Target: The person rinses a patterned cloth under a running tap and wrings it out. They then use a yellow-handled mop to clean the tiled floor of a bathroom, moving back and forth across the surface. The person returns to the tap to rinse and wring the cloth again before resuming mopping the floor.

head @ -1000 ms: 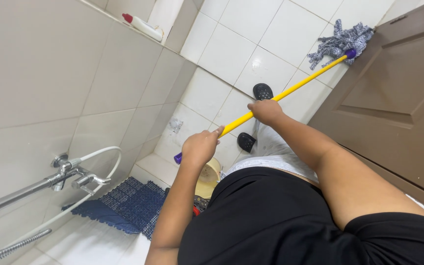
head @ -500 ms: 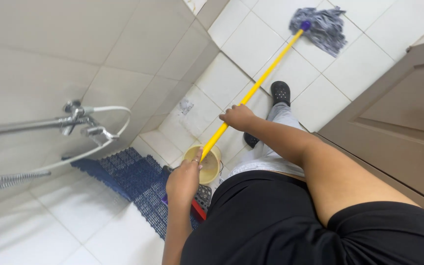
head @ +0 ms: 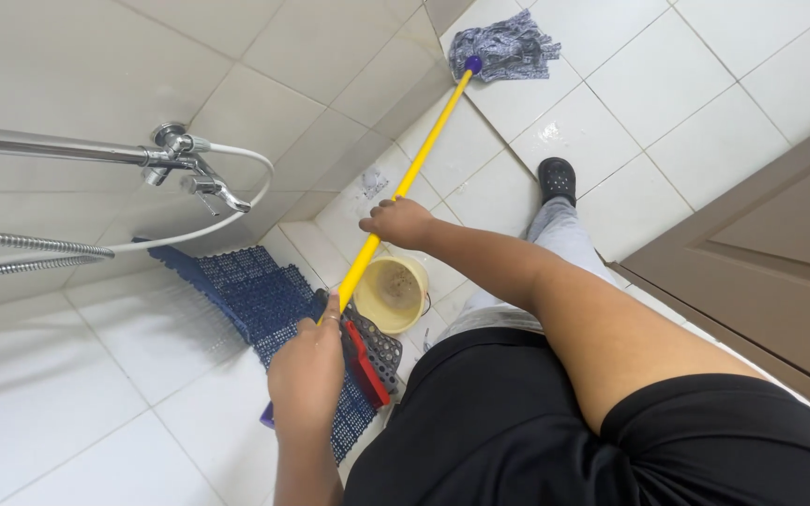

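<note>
Both of my hands grip a long yellow mop handle [head: 417, 167]. My left hand [head: 307, 373] is closed around its near end, close to my body. My right hand [head: 397, 222] is closed around it further along. The grey string mop head [head: 506, 49] rests on the white tiled floor [head: 667, 84] where it meets the wall. My foot in a black clog [head: 557, 179] stands on the tiles to the right of the handle.
A yellow bucket [head: 392, 293] stands below the handle. Beside it lies a blue plastic grid mat [head: 260, 305] and a red-and-grey object [head: 367, 358]. A chrome tap with a shower hose [head: 185, 171] sticks out of the tiled wall. A brown door [head: 766, 262] is at right.
The mop head has slid across the floor towards the wall corner. My left hand has drawn closer to my body, and the view has tilted further down.
</note>
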